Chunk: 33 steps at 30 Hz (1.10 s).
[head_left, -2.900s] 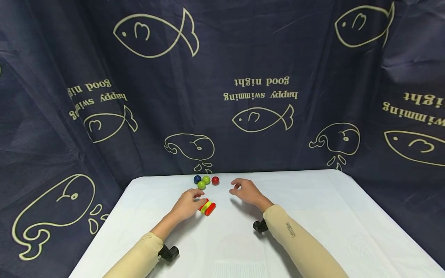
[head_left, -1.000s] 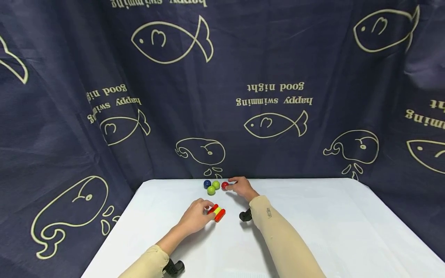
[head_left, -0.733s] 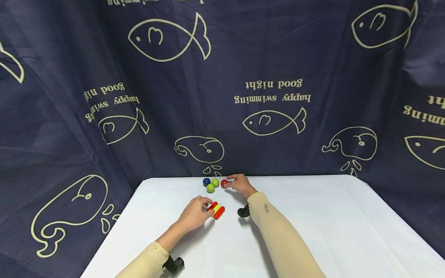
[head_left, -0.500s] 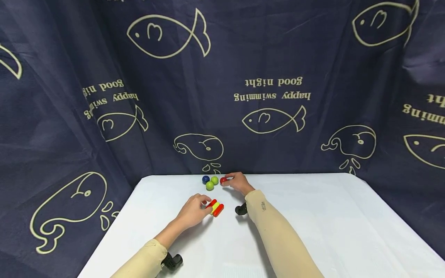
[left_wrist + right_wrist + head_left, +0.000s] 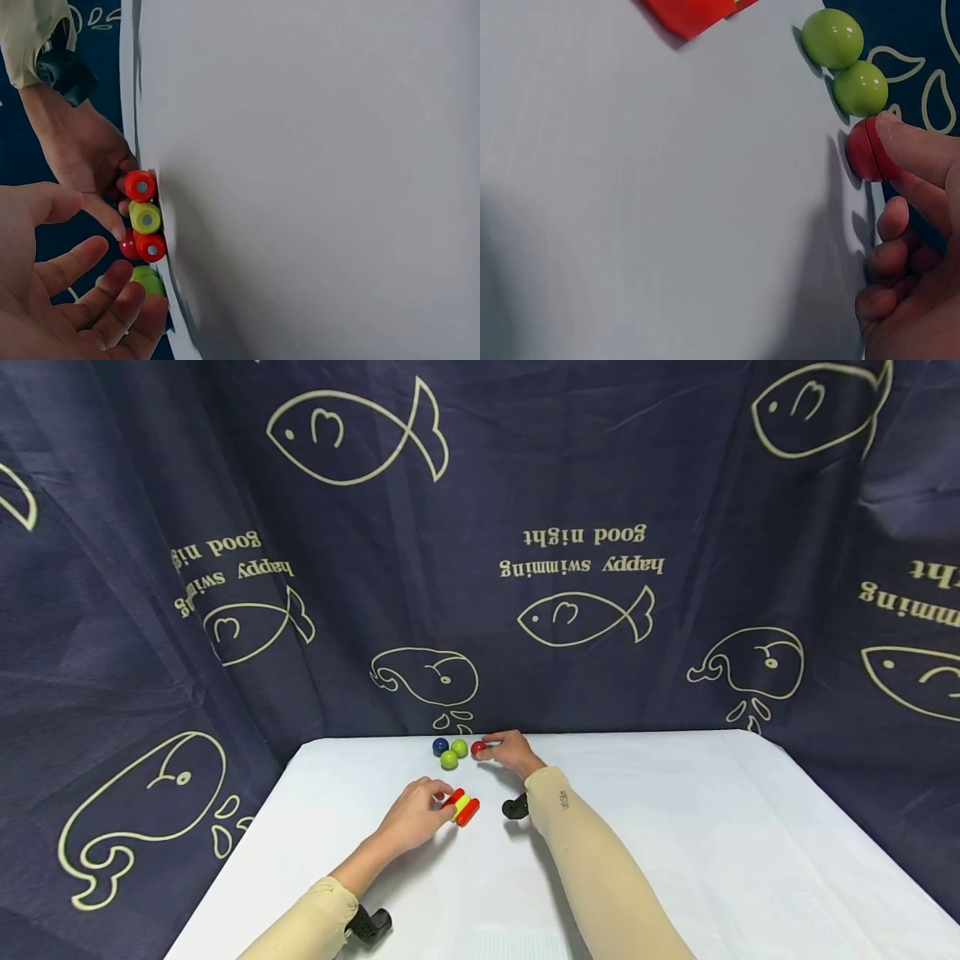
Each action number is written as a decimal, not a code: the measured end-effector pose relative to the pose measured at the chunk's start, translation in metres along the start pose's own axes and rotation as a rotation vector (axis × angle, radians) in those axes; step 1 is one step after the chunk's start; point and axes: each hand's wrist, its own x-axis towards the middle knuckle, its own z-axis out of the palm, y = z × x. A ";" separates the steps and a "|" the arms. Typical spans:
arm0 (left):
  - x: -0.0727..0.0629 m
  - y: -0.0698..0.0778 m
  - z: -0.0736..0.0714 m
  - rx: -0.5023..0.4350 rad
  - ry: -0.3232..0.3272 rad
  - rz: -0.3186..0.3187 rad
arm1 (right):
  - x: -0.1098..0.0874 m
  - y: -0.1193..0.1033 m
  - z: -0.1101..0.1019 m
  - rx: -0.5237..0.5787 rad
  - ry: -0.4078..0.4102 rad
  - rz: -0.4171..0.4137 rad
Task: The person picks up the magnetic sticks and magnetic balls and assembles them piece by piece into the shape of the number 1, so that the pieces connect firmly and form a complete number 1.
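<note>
My left hand hovers beside two red rods with a yellow-green rod between them, lying side by side on the white table. In the left wrist view, its fingers are loosely bent and spread. The ends of the rods show grey round insets, apart from those fingers. At the far edge my right hand pinches a red ball between thumb and index finger; a dark seam runs round the ball. Its other fingers are curled beside it.
Left of the red ball, two green balls and a dark blue ball stand close together on the table. A dark blue curtain with fish drawings hangs right behind the table's far edge.
My right hand has moved left to the red ball and taken hold of it with thumb and index finger. The left hand stays by the rods. The head view has shifted slightly.
</note>
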 end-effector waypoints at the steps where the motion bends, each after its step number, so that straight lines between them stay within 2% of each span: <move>1: 0.000 0.000 0.000 0.002 0.001 -0.002 | 0.000 0.000 0.000 0.006 0.002 0.004; 7: -0.001 0.000 0.000 0.004 0.003 -0.012 | 0.001 0.000 0.001 0.037 0.026 0.037; 18: -0.002 -0.006 0.005 -0.027 -0.004 -0.038 | -0.004 0.000 0.001 0.057 0.032 0.004; 27: 0.004 -0.020 0.006 -0.190 -0.045 -0.176 | -0.003 0.001 0.002 0.027 0.037 -0.007; 33: 0.002 -0.025 0.005 -0.246 -0.075 -0.224 | -0.001 0.002 0.005 0.023 0.048 0.011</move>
